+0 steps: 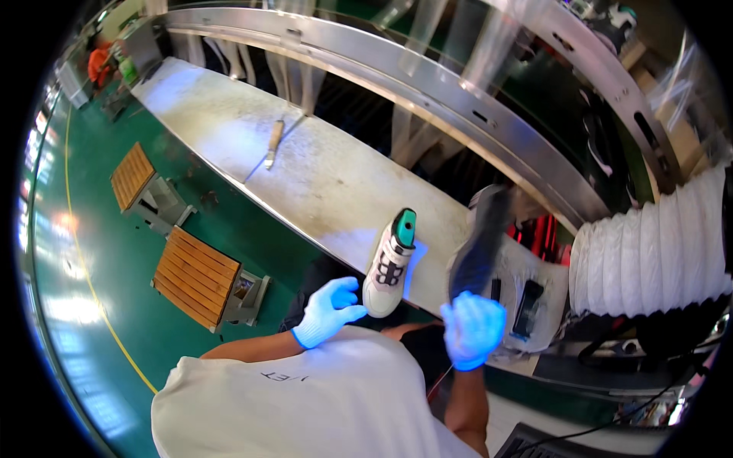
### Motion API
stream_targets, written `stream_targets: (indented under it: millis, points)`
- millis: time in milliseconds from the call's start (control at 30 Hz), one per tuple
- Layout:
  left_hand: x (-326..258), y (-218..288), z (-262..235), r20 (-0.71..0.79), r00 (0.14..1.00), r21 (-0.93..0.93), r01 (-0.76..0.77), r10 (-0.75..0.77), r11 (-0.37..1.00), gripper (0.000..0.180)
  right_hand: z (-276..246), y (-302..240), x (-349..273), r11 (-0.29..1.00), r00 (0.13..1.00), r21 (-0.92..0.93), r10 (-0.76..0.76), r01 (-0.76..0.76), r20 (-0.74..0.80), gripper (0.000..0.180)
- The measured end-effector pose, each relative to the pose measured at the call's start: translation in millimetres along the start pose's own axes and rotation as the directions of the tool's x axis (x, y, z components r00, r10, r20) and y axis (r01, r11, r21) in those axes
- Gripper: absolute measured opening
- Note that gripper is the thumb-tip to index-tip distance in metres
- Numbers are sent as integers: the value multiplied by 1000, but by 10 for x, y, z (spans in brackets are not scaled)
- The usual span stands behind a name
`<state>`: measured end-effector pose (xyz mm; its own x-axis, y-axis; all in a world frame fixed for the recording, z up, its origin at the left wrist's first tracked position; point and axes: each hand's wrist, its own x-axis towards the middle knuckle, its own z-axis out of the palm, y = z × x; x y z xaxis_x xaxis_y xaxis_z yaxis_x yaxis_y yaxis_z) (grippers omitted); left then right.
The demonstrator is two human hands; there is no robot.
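A cream and pale-pink shoe point(387, 271) with black strap details lies on the bench, its toe toward me. A green shoe last point(405, 227) fills its opening. My left hand point(330, 311), in a light glove, is open beside the toe, thumb and fingers apart; whether the thumb touches the shoe I cannot tell. My right hand point(475, 330), gloved too, is closed round the near end of another shoe point(479, 248). That shoe is raised and blurred, its dark sole showing, and its upper is mostly hidden.
The long pale bench point(328, 175) carries a wooden-handled tool point(274, 143). A metal conveyor frame point(427, 80) with hanging clear strips runs behind it. At right are a white ribbed duct point(649, 244) and a black object point(527, 308). Slatted wooden stools point(197, 273) stand at left.
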<state>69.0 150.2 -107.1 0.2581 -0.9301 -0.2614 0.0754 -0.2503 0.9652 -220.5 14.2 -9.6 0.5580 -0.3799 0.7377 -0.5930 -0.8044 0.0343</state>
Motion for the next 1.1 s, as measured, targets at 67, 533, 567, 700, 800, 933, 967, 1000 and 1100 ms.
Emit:
stream_targets:
  millis: [67,533,567,700,800,933,967,1000,1100]
  points:
    - [-70,184,-40,39,923,389,-368,383,845,74,135,-287,-647,971,964,54,225,-235,144,33]
    - [872,895,305,538,289,463,-886,792,9,47,611,-365,-1161,837,832,39,536,-546,145,46]
    - [825,1171,355,481,419,478,-862,770,171,45,435,-397,-984,866,867,78,483,-494,122,46]
    - [546,1917,426,416,758,301,-636,502,711,47,-199,-613,-162,829,930,460,367,-317,-20,31]
    - [599,1708,586,432,759,236,-616,487,751,56,-424,-728,73,588,827,633,541,-503,154,29]
    - [581,1320,783,256,762,183,-642,594,745,60,-279,-684,63,159,552,778,789,-608,270,30]
    - [553,1231,765,261,738,180,-670,622,720,54,-278,-658,62,160,561,781,781,-604,273,30]
    - [527,1155,753,266,712,177,-698,649,694,49,-288,-611,58,162,570,784,774,-599,275,30]
    - [459,1210,735,401,558,138,-821,727,554,35,-263,-443,-51,225,643,807,730,-546,231,32]
